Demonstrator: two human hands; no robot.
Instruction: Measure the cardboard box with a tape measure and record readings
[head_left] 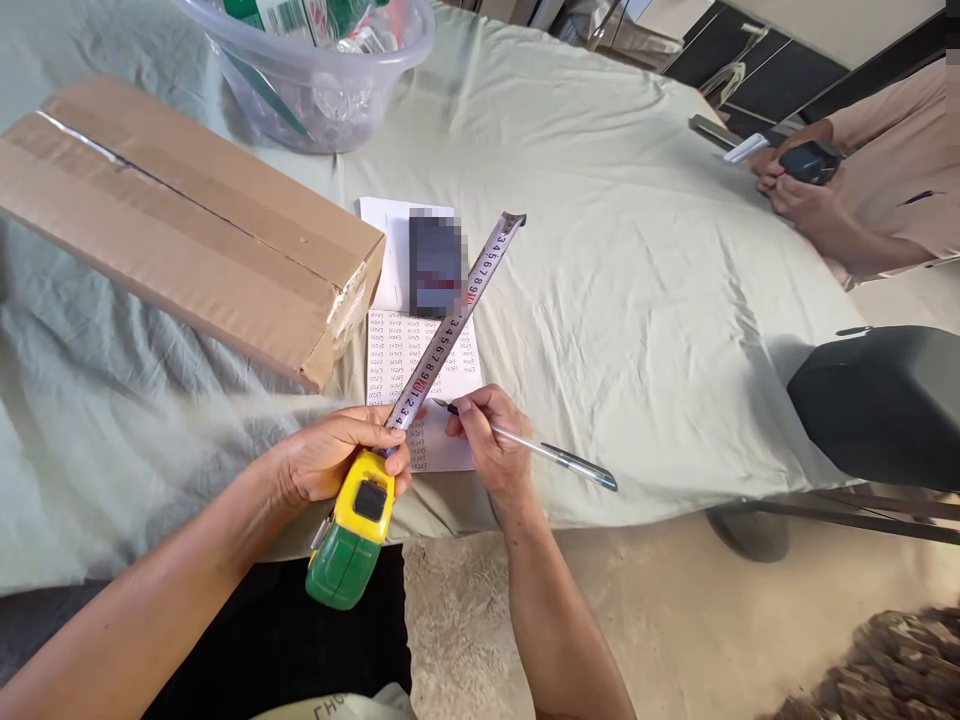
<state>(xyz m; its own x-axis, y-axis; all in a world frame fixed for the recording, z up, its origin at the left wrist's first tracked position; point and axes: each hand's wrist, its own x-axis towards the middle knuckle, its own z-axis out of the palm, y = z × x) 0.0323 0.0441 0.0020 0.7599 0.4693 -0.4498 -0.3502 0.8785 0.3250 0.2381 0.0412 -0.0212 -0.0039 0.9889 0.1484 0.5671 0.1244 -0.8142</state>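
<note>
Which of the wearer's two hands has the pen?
The right hand: it pinches the pen over the handwritten page, whereas the left hand grips the yellow-and-green tape measure.

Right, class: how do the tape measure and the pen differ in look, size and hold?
The tape measure has a bulky yellow-and-green case; the pen is slim, with a clear barrel.
The tape measure's metal blade carries printed numbers, while none show on the pen.
The left hand grips the tape measure; the right hand holds the pen.
Both are held, each partly over the notebook.
</note>
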